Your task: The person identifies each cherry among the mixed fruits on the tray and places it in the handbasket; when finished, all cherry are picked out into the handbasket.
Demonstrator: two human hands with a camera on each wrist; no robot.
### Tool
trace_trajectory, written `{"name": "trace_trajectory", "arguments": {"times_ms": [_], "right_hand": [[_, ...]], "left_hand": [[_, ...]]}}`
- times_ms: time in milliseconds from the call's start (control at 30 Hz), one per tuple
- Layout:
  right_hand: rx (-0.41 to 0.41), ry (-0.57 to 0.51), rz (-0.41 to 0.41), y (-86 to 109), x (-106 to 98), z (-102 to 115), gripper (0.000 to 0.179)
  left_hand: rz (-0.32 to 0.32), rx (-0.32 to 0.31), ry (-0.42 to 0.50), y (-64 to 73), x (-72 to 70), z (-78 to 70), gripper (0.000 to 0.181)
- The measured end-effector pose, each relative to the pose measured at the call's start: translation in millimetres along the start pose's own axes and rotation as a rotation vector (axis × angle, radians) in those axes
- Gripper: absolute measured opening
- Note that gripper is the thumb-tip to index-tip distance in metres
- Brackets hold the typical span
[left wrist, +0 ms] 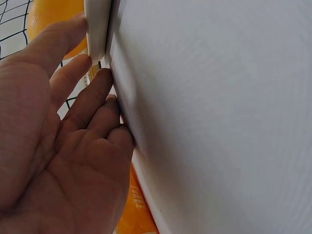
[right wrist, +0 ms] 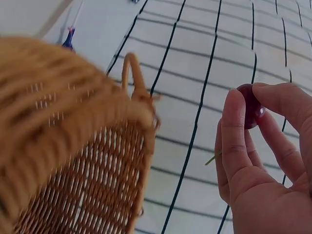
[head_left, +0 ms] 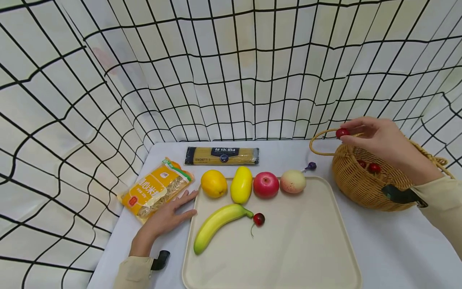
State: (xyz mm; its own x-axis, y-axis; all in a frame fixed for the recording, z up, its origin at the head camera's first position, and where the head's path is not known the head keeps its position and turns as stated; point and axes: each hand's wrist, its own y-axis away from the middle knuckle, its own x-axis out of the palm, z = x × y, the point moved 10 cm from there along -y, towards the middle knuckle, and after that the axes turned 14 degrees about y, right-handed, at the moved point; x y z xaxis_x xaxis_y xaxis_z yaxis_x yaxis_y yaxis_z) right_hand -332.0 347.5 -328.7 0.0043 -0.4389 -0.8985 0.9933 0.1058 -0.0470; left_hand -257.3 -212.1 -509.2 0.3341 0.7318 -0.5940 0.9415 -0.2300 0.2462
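Note:
Between thumb and fingertips, my right hand (head_left: pixel 375 138) pinches a dark red cherry (head_left: pixel 342 133) above the wicker basket (head_left: pixel 355 188). The right wrist view shows the held cherry (right wrist: pixel 251 105) with a bit of green stem behind the fingers. Inside the basket lie more red cherries (head_left: pixel 373 168). My left hand (head_left: pixel 164 216) rests at the left rim of the beige tray (head_left: pixel 288 257), fingers extended, fingertips right at the edge. On the tray are a banana (head_left: pixel 218 224), a single cherry (head_left: pixel 258 219), a lemon (head_left: pixel 214 184), a yellow oblong fruit (head_left: pixel 241 185), a red apple (head_left: pixel 266 185) and a peach (head_left: pixel 293 181).
An orange noodle bag (head_left: pixel 159 186) lies left of the tray, beside my left hand. Behind the tray sits a spaghetti pack (head_left: pixel 221 156). A purple-wrapped lollipop (head_left: pixel 311 166) lies near the basket. Black netting over white cloth borders the white table.

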Motion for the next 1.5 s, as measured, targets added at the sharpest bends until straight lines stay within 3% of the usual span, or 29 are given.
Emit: {"name": "trace_trajectory", "arguments": {"times_ms": [233,500,700,900,1200,1367,1500], "right_hand": [[0.080,-0.043,-0.001,-3.5,-13,-41,0.056],[0.153,-0.018,-0.010,-5.2,-17,-93,0.059],[0.126,0.039,0.092,-7.5,-14,-121,0.055],[0.074,0.135,0.208,-16.9,1,-126,0.056],[-0.030,0.207,0.337,-30.7,25,-109,0.034],[-0.052,0.261,0.444,-35.2,47,-114,0.032],[-0.012,0.299,0.563,-35.0,58,-128,0.028]], "left_hand": [[0.008,0.008,0.019,0.6,-0.4,-1.5,0.067],[0.006,0.000,0.012,0.4,-0.4,-0.3,0.068],[0.016,0.005,0.010,-1.8,0.9,-3.5,0.068],[0.015,0.006,0.010,-2.0,-0.5,-1.9,0.068],[0.015,-0.006,0.016,-0.5,0.9,2.9,0.068],[0.014,-0.006,0.022,0.2,0.4,2.7,0.069],[0.014,-0.002,0.023,-0.7,-0.4,1.2,0.070]]}}
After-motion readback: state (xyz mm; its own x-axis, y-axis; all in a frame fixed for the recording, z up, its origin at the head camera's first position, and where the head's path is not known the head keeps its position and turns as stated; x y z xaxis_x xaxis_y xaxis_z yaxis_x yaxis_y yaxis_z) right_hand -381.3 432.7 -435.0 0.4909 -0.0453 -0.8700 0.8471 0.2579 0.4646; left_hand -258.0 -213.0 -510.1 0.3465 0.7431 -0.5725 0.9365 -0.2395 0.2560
